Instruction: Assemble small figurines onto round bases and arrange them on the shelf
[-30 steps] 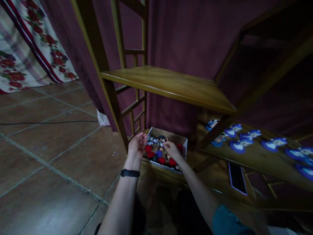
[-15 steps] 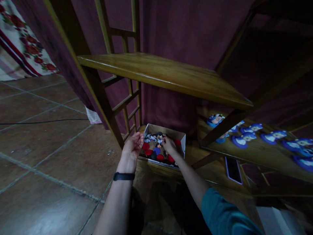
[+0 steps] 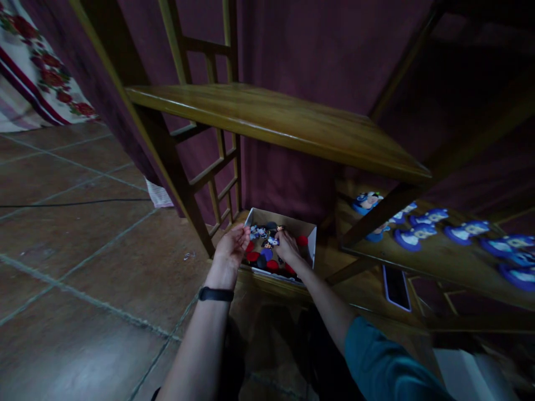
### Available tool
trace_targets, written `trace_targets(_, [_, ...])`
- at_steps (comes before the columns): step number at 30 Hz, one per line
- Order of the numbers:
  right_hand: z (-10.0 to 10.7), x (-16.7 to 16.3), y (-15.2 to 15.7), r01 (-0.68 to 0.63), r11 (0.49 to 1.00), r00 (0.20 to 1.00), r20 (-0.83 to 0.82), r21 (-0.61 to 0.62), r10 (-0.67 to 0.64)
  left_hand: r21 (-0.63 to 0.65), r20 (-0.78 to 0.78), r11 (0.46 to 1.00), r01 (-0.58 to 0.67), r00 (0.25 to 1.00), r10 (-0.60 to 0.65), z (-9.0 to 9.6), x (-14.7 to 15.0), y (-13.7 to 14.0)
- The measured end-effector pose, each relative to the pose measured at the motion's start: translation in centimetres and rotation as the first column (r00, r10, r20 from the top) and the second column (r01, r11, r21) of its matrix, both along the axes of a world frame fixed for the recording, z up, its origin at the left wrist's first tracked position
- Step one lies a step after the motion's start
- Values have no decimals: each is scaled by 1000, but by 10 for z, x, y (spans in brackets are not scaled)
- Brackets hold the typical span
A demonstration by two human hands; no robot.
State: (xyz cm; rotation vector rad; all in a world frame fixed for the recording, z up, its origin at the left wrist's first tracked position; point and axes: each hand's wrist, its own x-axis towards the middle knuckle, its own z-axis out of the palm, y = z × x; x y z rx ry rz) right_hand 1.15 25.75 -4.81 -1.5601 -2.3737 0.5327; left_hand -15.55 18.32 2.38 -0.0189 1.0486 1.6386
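A white cardboard box with a brown inside stands on the low wooden shelf, holding several small figurines with red, black and purple round bases. My right hand reaches into it, fingers closed around a small white-and-blue figurine that peeks out by the fingertips. Just beyond those fingers is a dark-haired figurine. At the box's left edge my left hand is held palm inward, fingers loosely curled and apart, with nothing visible in it. A purple base lies near the box's front.
A wooden shelf board juts out above the box. To the right, several blue-based figurines stand on another shelf, with a phone below them. A wooden post rises at left, and a black cable crosses the tiled floor.
My right hand has shifted slightly within the box, and figurines by its fingertips have changed position. My left hand has moved a little right, closer to the box's edge.
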Motion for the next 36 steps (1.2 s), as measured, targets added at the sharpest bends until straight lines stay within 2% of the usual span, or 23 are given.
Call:
trace_targets(2, [7, 1, 1, 1, 1000, 998, -66, -22, -3, -3, -74, 1000, 19, 997, -20, -1, 4, 1])
trace_targets(5, [22, 1, 5, -18, 999, 975, -221, -39, 9, 12, -288, 998, 55, 956, -50, -5, 11, 5])
trace_targets(7, [31, -2, 6, -115, 991, 924, -374, -63, 83, 27, -442, 996, 90, 894, -69, -7, 16, 10])
trace_targets(10, [39, -8, 1, -309, 945, 789, -583, -106, 193, 46, -584, 984, 174, 803, -115, -11, 22, 15])
trace_targets(12, [41, -11, -3, -359, 924, 735, -650, -128, 196, 46, -628, 968, 245, 761, -163, -12, 25, 16])
trace_targets(14, [42, -13, -7, -353, 923, 708, -689, -155, 155, 26, -623, 946, 323, 745, -237, -12, 25, 15])
trace_targets(17, [44, -13, -6, -351, 912, 647, -759, -212, 72, -3, -547, 928, 372, 777, -313, -11, 21, 11])
trace_targets(19, [44, -11, -2, -325, 917, 626, -780, -234, 23, -7, -523, 945, 328, 804, -283, -11, 17, 9])
trace_targets(20, [42, -10, -1, -292, 927, 645, -764, -234, 10, -4, -523, 957, 289, 816, -248, -11, 14, 9])
trace_targets(22, [37, -8, 0, -242, 949, 746, -664, -200, 50, 14, -524, 978, 207, 835, -169, -13, 10, 9])
trace_targets(24, [29, -5, -4, -296, 945, 861, -466, -136, 203, 36, -493, 989, 143, 864, -107, -14, 6, 9])
trace_targets(26, [20, -4, -11, -420, 903, 892, -227, -91, 392, 58, -441, 992, 116, 894, -78, -13, 3, 9])
trace_targets(28, [14, -3, -19, -478, 876, 878, -47, -68, 476, 79, -406, 990, 115, 911, -73, -12, 3, 8])
trace_targets(32, [11, -6, -27, -472, 880, 871, 123, -58, 475, 90, -383, 989, 113, 921, -70, -7, 4, 6])
trace_targets(36, [17, -8, -26, -360, 930, 914, 173, -70, 367, 72, -379, 991, 113, 922, -78, -4, 6, 5])
